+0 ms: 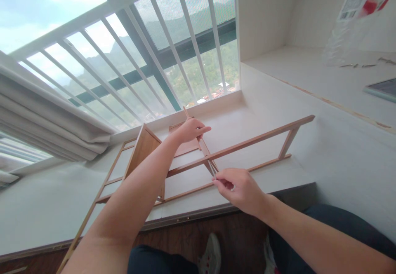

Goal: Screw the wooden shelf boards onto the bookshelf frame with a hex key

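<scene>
A brown wooden frame (244, 144) with long rails and cross bars lies on the white ledge below the window. My left hand (192, 129) reaches over it, fingers closed around a narrow wooden bar (202, 147) that pokes out above the hand, its thumb stretched to the right. Close to where this bar meets the long rail, my right hand (238, 187) pinches a thin grey metal rod (212, 167); its exact kind is too small to tell. To the left of my hands, a wooden panel (142, 148) stands tilted within the frame.
White railing bars (163, 20) cross the window behind the ledge. A grey curtain (46, 109) hangs at left. On the right shelf (297, 64) are a clear plastic bag (349, 31), several screws (355, 65) and a flat dark device (383, 89). My shoe (210, 253) rests on the dark floor.
</scene>
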Tool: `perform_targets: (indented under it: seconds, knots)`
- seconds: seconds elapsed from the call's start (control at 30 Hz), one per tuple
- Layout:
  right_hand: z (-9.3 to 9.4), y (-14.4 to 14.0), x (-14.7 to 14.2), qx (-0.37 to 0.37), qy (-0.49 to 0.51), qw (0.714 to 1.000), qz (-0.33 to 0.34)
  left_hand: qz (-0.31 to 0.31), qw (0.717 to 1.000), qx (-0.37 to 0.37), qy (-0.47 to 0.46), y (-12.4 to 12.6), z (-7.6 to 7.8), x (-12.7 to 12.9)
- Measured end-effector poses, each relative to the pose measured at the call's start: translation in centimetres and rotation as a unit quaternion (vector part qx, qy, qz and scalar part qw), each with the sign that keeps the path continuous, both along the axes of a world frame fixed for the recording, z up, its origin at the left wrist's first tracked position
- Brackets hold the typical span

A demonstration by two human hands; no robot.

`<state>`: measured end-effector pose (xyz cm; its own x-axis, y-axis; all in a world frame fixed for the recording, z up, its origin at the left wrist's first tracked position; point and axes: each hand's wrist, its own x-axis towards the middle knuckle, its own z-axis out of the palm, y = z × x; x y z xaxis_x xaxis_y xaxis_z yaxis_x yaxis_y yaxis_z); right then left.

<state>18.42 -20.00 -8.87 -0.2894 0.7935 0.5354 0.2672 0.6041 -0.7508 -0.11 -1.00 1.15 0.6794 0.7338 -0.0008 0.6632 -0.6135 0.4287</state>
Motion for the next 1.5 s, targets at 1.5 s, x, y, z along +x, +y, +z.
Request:
perform_targets:
  seconds: [1.5]
  knots:
    - [0.04, -0.58, -0.44, -0.104, 0.025, 0.993, 0.041, 0.009, 1.000, -0.013, -0.006, -0.24, 0.21, -0.07]
